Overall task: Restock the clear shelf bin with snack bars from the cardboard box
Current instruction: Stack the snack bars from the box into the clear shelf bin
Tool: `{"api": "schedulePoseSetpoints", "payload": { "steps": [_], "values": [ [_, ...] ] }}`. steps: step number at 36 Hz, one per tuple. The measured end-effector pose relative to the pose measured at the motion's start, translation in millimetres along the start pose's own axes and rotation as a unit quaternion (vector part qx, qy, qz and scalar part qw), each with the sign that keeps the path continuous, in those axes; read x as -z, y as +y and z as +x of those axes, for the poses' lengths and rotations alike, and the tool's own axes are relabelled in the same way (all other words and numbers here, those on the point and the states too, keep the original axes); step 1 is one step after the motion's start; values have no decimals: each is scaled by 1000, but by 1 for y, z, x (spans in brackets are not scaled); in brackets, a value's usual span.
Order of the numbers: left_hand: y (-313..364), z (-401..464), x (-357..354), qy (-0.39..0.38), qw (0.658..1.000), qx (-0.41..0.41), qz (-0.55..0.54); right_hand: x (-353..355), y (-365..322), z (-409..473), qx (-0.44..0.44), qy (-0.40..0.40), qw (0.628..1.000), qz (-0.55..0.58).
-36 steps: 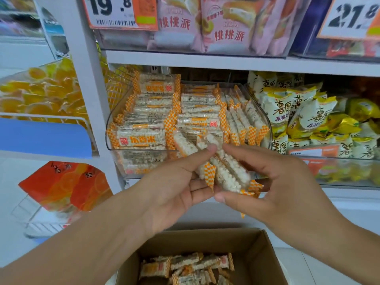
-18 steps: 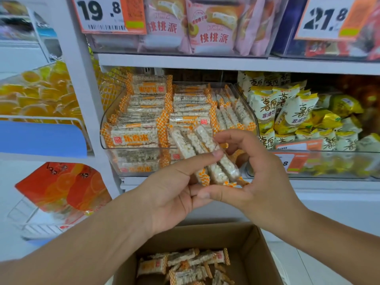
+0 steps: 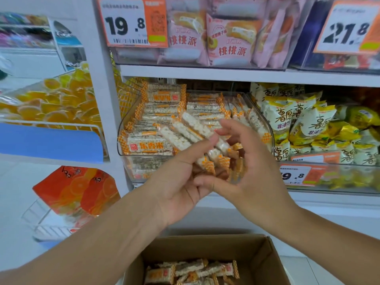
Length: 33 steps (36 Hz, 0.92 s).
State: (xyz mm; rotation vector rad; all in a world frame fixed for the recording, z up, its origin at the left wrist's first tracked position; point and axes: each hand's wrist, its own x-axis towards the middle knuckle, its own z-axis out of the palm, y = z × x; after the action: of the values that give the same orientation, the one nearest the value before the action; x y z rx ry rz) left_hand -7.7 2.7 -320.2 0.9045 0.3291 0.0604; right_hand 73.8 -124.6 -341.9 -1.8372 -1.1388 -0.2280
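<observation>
Head view: left hand (image 3: 176,188) and right hand (image 3: 253,177), fingers curled, grip several puffed-rice snack bars (image 3: 191,130) in clear, orange-checked wrappers, before the stocked clear shelf bin (image 3: 123,149); more lie in the cardboard box (image 3: 265,262).

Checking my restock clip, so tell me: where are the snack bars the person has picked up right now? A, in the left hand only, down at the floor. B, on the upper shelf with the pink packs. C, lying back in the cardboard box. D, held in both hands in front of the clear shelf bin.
D: the left hand and right hand together hold a bunch of snack bars in front of the clear shelf bin, above the cardboard box.
</observation>
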Motion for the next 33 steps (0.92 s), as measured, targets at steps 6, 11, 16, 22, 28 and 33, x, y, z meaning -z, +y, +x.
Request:
{"api": "schedulePoseSetpoints", "payload": {
  "steps": [6, 11, 16, 22, 28, 33],
  "values": [
    [-7, -2, -6, 8, 1000, -1, -5, -14, -3, 5, -6, 31, 999, -7],
    [11, -7, -5, 75, 991, -107, 18, -5, -8, 17, -46, 30, 993, 106],
    [35, -5, 12, 193, 948, -251, 24, 2, -12, 14, -45, 12, 993, 111],
    [24, 3, 5, 169, 950, -247, 86, -7, -20, 6, -51, -29, 989, 139],
    [31, 7, 8, 204, 924, -284, 155, 7, -15, 27, -77, -76, 987, 117],
    [49, 14, 25, 228, 808, -408, 359, 30, -6, 60, -82, -41, 986, 141]
  ]
}}
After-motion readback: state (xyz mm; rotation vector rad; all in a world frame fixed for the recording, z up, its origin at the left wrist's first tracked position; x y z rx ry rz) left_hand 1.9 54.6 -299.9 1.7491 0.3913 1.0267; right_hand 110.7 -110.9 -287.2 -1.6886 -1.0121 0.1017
